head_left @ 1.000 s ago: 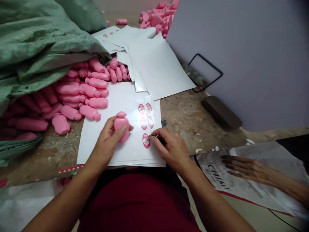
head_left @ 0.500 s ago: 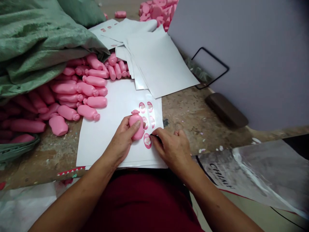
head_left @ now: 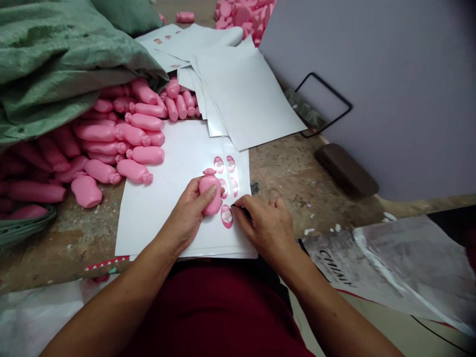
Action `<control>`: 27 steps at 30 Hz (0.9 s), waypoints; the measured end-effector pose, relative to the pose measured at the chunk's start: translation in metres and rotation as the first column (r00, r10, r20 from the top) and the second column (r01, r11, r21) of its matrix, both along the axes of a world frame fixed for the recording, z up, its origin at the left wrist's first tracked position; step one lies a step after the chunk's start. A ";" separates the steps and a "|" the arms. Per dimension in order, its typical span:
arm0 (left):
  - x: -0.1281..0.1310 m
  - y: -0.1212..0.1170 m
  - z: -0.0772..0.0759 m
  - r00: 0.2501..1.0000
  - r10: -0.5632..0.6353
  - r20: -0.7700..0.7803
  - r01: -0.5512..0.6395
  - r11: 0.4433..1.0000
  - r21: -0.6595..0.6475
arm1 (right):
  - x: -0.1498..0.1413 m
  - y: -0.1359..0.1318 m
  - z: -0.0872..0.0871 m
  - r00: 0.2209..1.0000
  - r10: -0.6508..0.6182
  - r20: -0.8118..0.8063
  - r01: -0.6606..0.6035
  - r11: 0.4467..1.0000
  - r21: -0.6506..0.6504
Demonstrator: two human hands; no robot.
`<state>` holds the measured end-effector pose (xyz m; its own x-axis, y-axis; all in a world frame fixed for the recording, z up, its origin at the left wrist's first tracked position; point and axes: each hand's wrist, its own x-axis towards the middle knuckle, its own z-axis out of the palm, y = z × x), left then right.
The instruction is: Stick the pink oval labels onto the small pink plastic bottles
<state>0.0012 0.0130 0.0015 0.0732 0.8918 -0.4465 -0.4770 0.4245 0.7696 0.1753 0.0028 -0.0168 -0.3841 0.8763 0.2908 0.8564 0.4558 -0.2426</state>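
My left hand (head_left: 191, 210) is closed around a small pink plastic bottle (head_left: 210, 194), its narrow neck pointing away from me. The bottle is held just above a white sticker sheet (head_left: 156, 218). Several oval pink-and-white stickers (head_left: 226, 216) are on the sheet's right side, some partly behind the bottle. My right hand (head_left: 266, 223) pinches a thin dark pointed tool (head_left: 241, 210), whose tip is at the edge of the nearest sticker. Most of the tool is hidden by my fingers, and its exact kind cannot be made out.
Many pink bottles (head_left: 100, 131) spill from a green sack (head_left: 55, 64) at the left. White sheets (head_left: 249, 94) overlap beyond my hands. A dark brown case (head_left: 345, 169) lies against a grey panel (head_left: 390, 99) with a black wire frame (head_left: 351, 106). More pink bottles (head_left: 241, 17) are piled behind.
The view has shifted slightly. Both hands keep nearly the same positions, with the bottle and the tool tip hardly moved.
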 end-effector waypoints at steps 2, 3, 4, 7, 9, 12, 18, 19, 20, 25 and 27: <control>0.000 0.000 0.001 1.000 0.002 -0.010 -0.002 1.000 -0.010 | -0.002 -0.001 -0.001 1.000 -0.004 0.005 0.004 1.000 0.003; 0.001 0.000 0.001 1.000 0.004 -0.013 -0.005 1.000 -0.016 | -0.003 -0.001 -0.001 1.000 -0.004 0.004 0.004 1.000 0.002; 0.001 0.000 0.001 1.000 0.007 -0.014 -0.007 1.000 -0.022 | -0.004 -0.001 -0.001 1.000 -0.002 0.003 0.002 1.000 0.001; 0.001 0.000 0.001 1.000 0.008 -0.016 -0.008 0.999 -0.033 | -0.005 0.001 -0.002 1.000 0.003 -0.007 -0.003 1.000 -0.014; 0.001 0.000 0.000 1.000 0.002 -0.017 -0.002 1.000 -0.029 | -0.005 0.004 -0.001 0.999 -0.007 -0.035 0.005 0.998 -0.056; 0.000 0.000 -0.001 1.000 -0.003 0.000 0.003 1.000 -0.020 | -0.001 0.007 0.001 0.993 -0.045 -0.112 0.022 0.981 -0.194; -0.001 0.001 -0.002 0.999 0.017 0.033 -0.016 0.999 -0.033 | 0.004 0.006 0.004 1.000 -0.014 0.002 0.014 0.985 -0.173; -0.001 0.001 -0.002 0.999 0.018 0.037 -0.017 0.999 -0.034 | 0.003 0.005 0.004 1.000 0.001 0.025 0.003 0.988 -0.153; 0.000 0.001 -0.002 0.999 0.020 0.041 -0.019 0.999 -0.034 | 0.003 0.005 0.004 0.999 0.014 0.037 -0.009 0.991 -0.137; 0.000 -0.001 -0.001 0.999 0.009 0.047 -0.008 1.000 -0.018 | -0.002 0.009 0.001 1.000 0.013 0.017 -0.011 0.992 -0.129; 0.000 -0.001 -0.001 0.999 0.005 0.032 -0.005 1.000 -0.009 | 0.000 0.012 0.001 1.000 -0.003 -0.023 -0.001 0.985 -0.174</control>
<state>0.0015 0.0118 0.0001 0.0834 0.8879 -0.4523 -0.5033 0.4293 0.7500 0.1749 0.0149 -0.0163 -0.3778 0.9149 0.1424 0.8503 0.4037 -0.3378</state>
